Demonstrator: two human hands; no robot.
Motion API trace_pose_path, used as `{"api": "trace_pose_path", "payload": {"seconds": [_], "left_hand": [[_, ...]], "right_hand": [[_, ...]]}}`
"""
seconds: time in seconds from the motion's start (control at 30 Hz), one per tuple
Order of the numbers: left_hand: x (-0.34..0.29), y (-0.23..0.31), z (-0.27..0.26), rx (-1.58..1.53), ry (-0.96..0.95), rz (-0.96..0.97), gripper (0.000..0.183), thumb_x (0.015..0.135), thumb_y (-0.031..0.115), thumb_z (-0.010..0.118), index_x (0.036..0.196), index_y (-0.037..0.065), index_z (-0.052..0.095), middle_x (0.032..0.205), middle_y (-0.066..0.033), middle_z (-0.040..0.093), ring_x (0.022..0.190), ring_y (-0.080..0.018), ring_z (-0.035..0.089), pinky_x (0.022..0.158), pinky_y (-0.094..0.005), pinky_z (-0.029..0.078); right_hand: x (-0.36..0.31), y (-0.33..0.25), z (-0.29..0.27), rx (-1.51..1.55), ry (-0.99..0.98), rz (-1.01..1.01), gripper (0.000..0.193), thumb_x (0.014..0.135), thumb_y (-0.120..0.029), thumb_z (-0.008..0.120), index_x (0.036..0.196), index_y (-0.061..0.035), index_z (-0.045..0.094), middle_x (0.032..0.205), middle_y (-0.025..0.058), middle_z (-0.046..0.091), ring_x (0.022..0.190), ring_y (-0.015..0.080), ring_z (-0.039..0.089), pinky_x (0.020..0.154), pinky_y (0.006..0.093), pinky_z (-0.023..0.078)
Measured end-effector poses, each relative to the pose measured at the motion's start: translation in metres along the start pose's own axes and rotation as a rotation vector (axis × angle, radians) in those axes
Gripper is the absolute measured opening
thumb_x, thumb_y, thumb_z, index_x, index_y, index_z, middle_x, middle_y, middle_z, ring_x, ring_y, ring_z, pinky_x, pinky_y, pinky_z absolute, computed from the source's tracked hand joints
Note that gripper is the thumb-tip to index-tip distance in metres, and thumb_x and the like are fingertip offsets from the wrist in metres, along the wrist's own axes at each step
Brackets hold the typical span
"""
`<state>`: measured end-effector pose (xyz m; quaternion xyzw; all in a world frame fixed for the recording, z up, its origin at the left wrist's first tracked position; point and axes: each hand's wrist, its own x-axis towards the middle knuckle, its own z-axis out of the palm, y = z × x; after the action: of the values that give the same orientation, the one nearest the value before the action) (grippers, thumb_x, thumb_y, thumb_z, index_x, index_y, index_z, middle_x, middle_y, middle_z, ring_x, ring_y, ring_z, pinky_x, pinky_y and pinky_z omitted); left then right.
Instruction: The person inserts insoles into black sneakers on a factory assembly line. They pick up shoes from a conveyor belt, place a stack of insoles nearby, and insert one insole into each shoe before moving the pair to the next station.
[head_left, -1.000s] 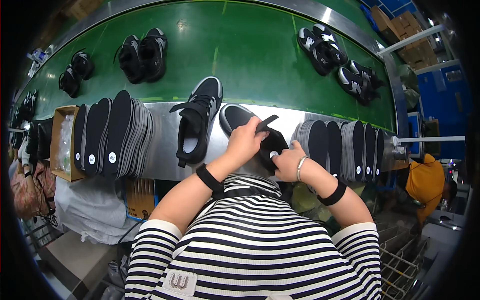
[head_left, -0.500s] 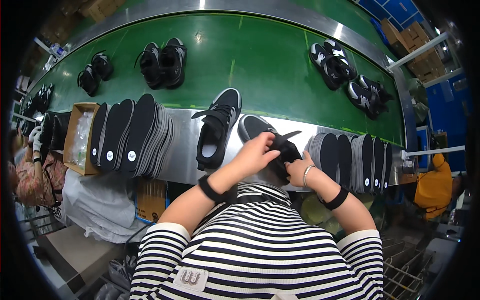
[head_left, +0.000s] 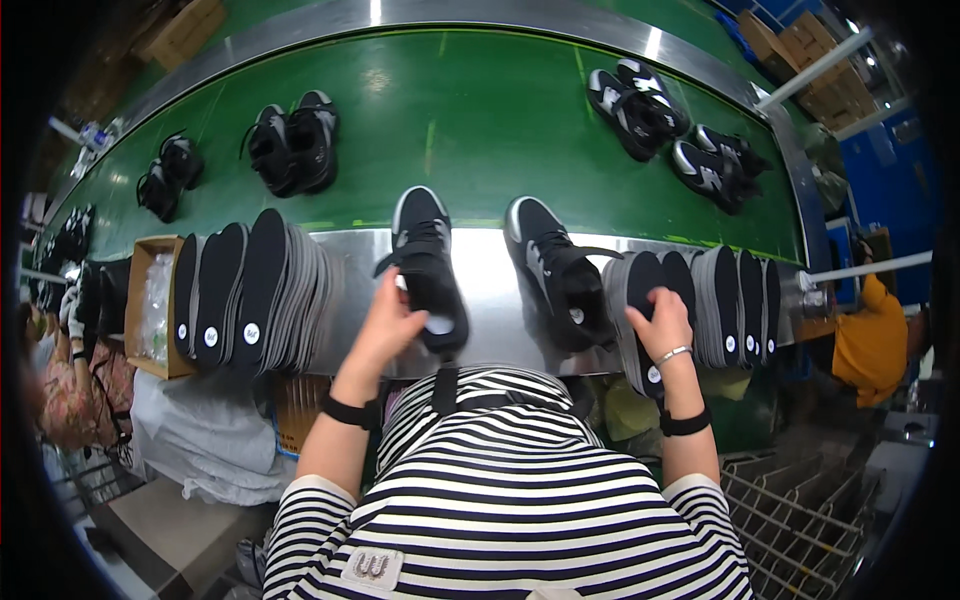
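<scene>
On the metal ledge before me stand two black sneakers with grey toes. My left hand [head_left: 382, 325] grips the side of the left sneaker [head_left: 430, 262] by its opening, fingers at the strap and thumb near the collar. A pale patch shows inside that shoe. The right sneaker [head_left: 553, 262] stands untouched, toe pointing away, with its strap sticking out to the right. My right hand [head_left: 668, 325] is at the stack of insoles beside it, thumb and fingers closed on the edge of a black insole [head_left: 636, 345] with a round white sticker; the fingertips are partly hidden.
More insole stacks [head_left: 735, 300] stand at the right, and others [head_left: 268, 290] at the left beside a cardboard box [head_left: 150, 310] of clear plastic. Several pairs of sneakers [head_left: 292, 145] rest on the green belt [head_left: 450, 120]. Another person's gloved hand [head_left: 72, 305] shows at far left.
My hands have left the right sneaker and moved apart. The left has gone to the left sneaker, whose heel has swung right; the right has moved onto the insoles, one now tilted toward me.
</scene>
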<state>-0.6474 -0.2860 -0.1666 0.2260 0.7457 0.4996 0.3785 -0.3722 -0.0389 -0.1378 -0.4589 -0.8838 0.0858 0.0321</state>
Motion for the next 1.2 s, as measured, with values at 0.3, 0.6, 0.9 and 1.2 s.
{"api": "trace_pose_path", "payload": {"seconds": [0.3,0.6,0.9,1.2], "left_hand": [[0.018,0.001,0.030,0.759,0.537,0.699,0.029,0.059,-0.002,0.053,0.088,-0.001,0.055,0.093,-0.0127,0.050,0.087,-0.0295,0.046,0.079,-0.0387,0.036],[0.011,0.042,0.021,0.893,0.240,0.549,0.037,0.055,0.003,0.060,0.090,0.006,0.049,0.088,-0.0078,0.050,0.088,-0.0245,0.047,0.078,-0.0357,0.035],[0.029,0.036,0.040,0.797,0.052,0.823,0.033,0.060,0.008,0.065,0.089,0.006,0.051,0.092,-0.0086,0.053,0.087,-0.0260,0.051,0.071,-0.0333,0.043],[0.042,0.038,0.047,0.102,0.118,0.246,0.027,0.072,0.024,0.062,0.083,-0.001,0.060,0.071,-0.0121,0.061,0.062,-0.0200,0.058,0.058,-0.0291,0.045]], "right_hand": [[-0.009,0.002,0.011,-0.136,-0.054,0.184,0.048,0.060,-0.036,0.070,0.092,-0.0074,0.048,0.094,0.0100,0.051,0.087,0.0291,0.052,0.070,0.0417,0.041],[-0.010,0.016,-0.003,0.087,0.161,0.094,0.043,0.061,-0.026,0.070,0.088,-0.0053,0.046,0.094,0.0115,0.050,0.086,0.0310,0.051,0.071,0.0403,0.041],[-0.001,-0.087,-0.054,0.526,0.012,-0.510,0.016,0.064,-0.019,0.064,0.069,-0.0048,0.058,0.091,0.0124,0.055,0.075,0.0268,0.057,0.064,0.0317,0.046],[0.001,-0.156,-0.023,-0.240,-0.302,-0.825,0.008,0.066,-0.015,0.055,0.066,-0.0089,0.060,0.075,0.0063,0.054,0.070,0.0220,0.056,0.055,0.0329,0.046]]}}
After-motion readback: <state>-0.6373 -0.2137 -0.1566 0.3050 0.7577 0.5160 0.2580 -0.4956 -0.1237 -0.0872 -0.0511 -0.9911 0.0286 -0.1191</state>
